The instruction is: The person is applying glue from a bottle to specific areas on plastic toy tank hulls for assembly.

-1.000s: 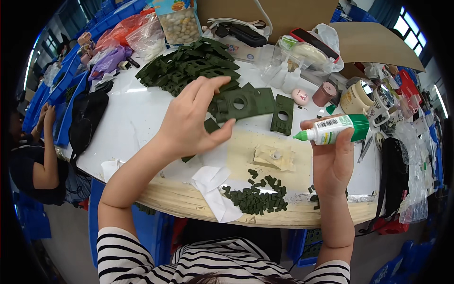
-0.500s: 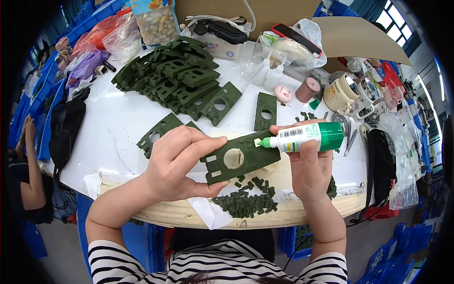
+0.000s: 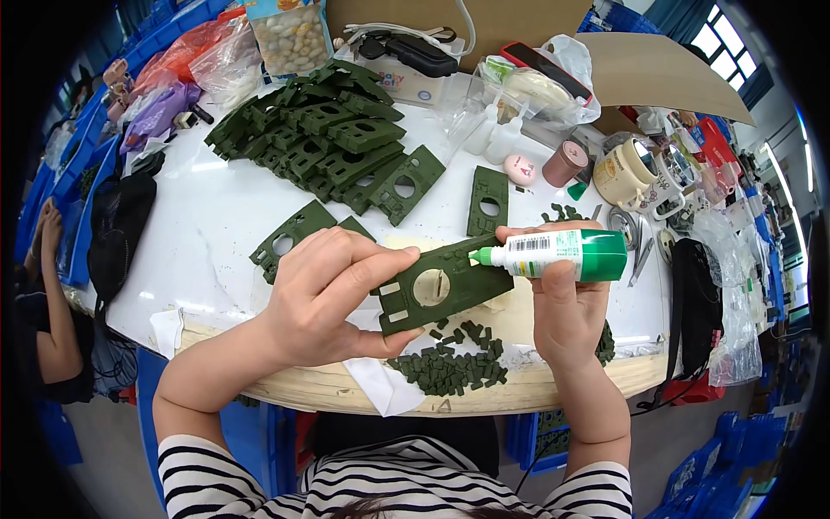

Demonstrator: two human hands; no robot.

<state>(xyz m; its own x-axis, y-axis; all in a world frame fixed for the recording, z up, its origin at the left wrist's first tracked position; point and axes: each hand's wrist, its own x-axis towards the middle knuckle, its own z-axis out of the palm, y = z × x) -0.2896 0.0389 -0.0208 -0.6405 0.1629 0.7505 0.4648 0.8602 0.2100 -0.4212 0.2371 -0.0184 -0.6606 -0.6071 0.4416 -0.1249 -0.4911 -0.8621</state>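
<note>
The green plate with a round hole [image 3: 437, 287] sits pinched in the left hand [image 3: 324, 298], its far end touching the nozzle of the green glue bottle [image 3: 562, 255] gripped by the right hand [image 3: 562, 316], with a heap of small green pieces [image 3: 450, 363] just below both hands

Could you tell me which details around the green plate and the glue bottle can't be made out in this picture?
Head view only:
- Whether glue leaves the glue bottle nozzle: too small.
- The left end of the green plate: covered by the left hand.
- The bottle's underside: hidden by the right hand.
- Shapes of the small green pieces: too small.
</note>
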